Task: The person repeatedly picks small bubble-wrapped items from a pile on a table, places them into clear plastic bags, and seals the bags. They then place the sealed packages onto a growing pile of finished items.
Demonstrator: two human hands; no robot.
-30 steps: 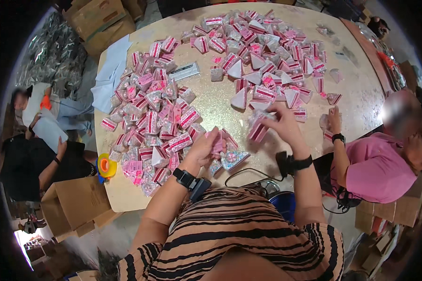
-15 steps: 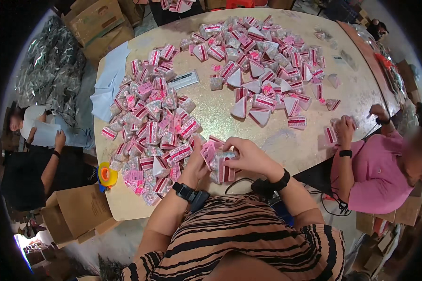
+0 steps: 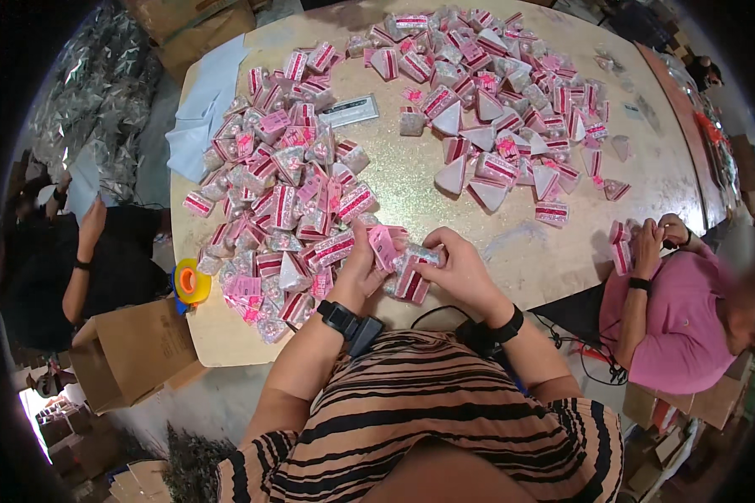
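At the table's near edge I hold a wedge-shaped cake-slice ornament (image 3: 412, 283) with pink and dark red striped sides and a glittery silver-white part. A pink tag (image 3: 382, 246) stands up beside it. My left hand (image 3: 361, 268) closes on the tag side, its thumb upright. My right hand (image 3: 464, 272) grips the ornament's other end between thumb and fingers. Another striped piece shows partly behind the tag; whether I hold it too, I cannot tell. Against my left hand lies a large heap of similar ornaments (image 3: 283, 205), many with pink tags.
A second heap of ornaments (image 3: 497, 170) covers the table's far right. A pale flat strip (image 3: 350, 111) lies between the heaps. Yellow and orange tape rolls (image 3: 192, 282) sit at the left edge, above an open carton (image 3: 143, 352). A person in pink (image 3: 675, 318) handles ornaments at right.
The ornament in my hands has turned so its striped side faces up more. My view has shifted, moving the table upward in the picture. The person at right has brought both hands together.
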